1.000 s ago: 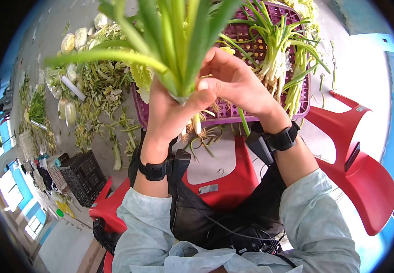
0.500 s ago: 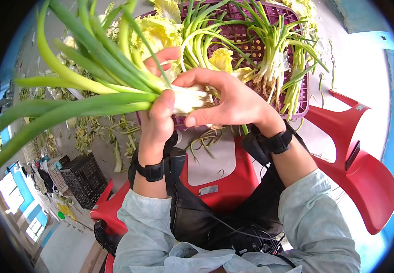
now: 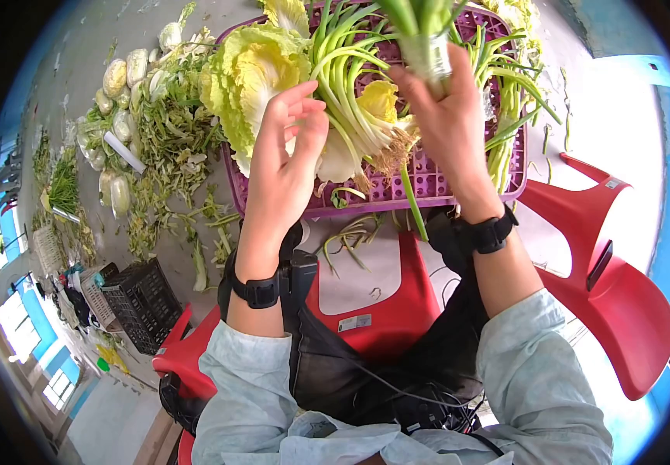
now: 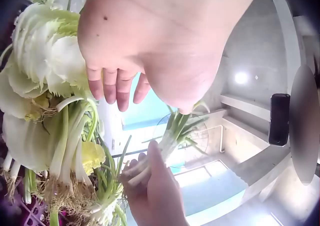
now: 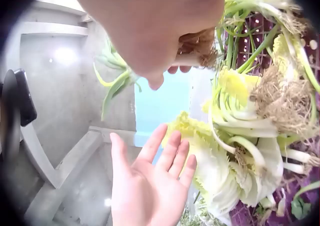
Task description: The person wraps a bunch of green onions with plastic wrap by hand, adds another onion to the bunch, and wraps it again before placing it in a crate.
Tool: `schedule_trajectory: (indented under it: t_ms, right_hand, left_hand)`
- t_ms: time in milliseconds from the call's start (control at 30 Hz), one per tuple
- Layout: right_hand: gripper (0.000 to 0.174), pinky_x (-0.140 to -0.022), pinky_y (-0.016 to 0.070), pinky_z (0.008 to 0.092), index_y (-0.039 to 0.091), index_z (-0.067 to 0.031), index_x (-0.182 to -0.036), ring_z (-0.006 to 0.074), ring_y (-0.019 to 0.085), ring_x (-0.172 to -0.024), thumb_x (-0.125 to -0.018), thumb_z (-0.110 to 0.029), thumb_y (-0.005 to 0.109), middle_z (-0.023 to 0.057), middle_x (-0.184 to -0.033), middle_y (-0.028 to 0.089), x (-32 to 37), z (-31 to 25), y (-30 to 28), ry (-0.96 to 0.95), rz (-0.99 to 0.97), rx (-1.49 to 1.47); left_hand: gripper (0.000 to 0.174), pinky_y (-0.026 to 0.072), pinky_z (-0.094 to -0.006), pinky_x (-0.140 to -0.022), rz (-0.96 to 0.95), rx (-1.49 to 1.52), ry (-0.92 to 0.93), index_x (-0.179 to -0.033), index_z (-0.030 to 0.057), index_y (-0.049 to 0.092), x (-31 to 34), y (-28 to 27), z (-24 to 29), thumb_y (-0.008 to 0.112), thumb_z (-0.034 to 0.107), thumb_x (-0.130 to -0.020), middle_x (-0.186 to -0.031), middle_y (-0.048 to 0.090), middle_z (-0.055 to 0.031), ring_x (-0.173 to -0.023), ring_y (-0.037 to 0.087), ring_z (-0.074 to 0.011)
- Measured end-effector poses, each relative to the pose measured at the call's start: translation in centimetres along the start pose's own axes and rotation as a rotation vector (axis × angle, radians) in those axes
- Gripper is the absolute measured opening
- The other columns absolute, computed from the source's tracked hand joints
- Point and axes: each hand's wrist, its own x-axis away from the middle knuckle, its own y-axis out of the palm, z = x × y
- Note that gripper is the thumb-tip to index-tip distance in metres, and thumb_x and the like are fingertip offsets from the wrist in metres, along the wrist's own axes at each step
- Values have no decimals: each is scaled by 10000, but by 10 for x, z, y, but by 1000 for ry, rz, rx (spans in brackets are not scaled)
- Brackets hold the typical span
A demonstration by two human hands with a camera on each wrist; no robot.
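Observation:
My right hand (image 3: 459, 128) grips a bundle of green onions (image 3: 430, 54) near its white lower stalks, over the right part of a purple crate (image 3: 350, 208). A clear band with printed marks wraps the stalks. The bundle's roots (image 5: 202, 48) poke out beside the right palm in the right wrist view. Left of it, my empty left hand (image 3: 282, 174) hovers over the crate's near left part, its fingers relaxed and apart. Between the hands lie loose green onions (image 3: 343, 74) with tangled roots, next to pale cabbage leaves (image 3: 254, 70).
More green onions (image 3: 501, 74) lie along the crate's right side. Trimmed leaves (image 3: 172, 139) and whole cabbages (image 3: 116, 76) cover the floor to the left. A red chair (image 3: 621, 310) stands at right, a black crate (image 3: 143, 306) at lower left.
The bundle was in both hands, its leaves swinging from upright to leftward. Now the left hand has let go, and the right hand has carried the bundle right, over the crate.

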Motion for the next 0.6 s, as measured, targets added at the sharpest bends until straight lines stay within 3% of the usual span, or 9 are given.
schedule_trajectory:
  t_ms: [33,67,167,200,300,433,533,600]
  right_hand:
    - [551,-673,561,362,546,-17,-1284,210,693,-728,-884,-276,823,131,-880,717,-3,-2,-6,53,43,41]
    - [576,-731,565,428,504,26,-1311,314,710,-806,-896,-246,796,206,-957,713,-7,8,-10,13,81,146]
    - [597,-833,544,505,447,92,-1326,452,679,-949,-902,-191,757,307,-1058,673,-15,56,-16,-226,151,371]
    - [608,-915,502,561,407,135,-1329,556,607,-1052,-911,-186,711,389,-1125,616,-14,60,-19,-174,85,394]
    - [628,-920,505,563,401,130,-1343,562,605,-1075,-922,-233,693,415,-1130,607,-13,72,-22,24,-114,516]
    - [659,-949,501,568,465,139,-1316,574,597,-1094,-887,-301,703,393,-1199,606,-13,58,-27,134,-251,536]
    - [674,-969,507,528,502,108,-1325,528,615,-1082,-863,-331,721,354,-1203,616,-6,63,-20,38,-146,641]
    - [675,-977,510,494,509,66,-1356,485,625,-1076,-854,-328,730,340,-1189,616,-3,63,-15,-138,-51,702]
  left_hand:
    - [470,414,-322,-1042,4,-1,-55,-1409,34,542,0,-1,0,488,387,-1103,-1225,636,-111,-1175,570,-162]
    - [411,430,-320,-1019,44,13,-70,-1367,34,569,-1,1,-3,502,342,-1103,-1172,658,-90,-1142,586,-147]
    - [396,444,-314,-996,49,41,-137,-1353,39,574,-2,1,-3,514,337,-1100,-1138,668,-75,-1108,601,-146]
    - [392,447,-314,-991,44,33,-144,-1351,41,574,-2,1,-4,517,335,-1099,-1133,670,-74,-1100,605,-146]
    - [381,455,-315,-981,23,26,-172,-1348,44,572,0,1,-6,523,327,-1097,-1125,674,-72,-1084,615,-146]
    - [371,460,-318,-978,-23,26,-189,-1354,44,564,-1,1,-9,522,309,-1098,-1131,672,-75,-1080,620,-148]
    - [360,461,-317,-974,-32,27,-195,-1354,39,561,1,1,-7,526,288,-1096,-1131,672,-77,-1083,619,-146]
    - [354,461,-313,-974,-37,23,-199,-1353,35,561,1,1,-7,533,274,-1093,-1130,672,-78,-1087,618,-144]
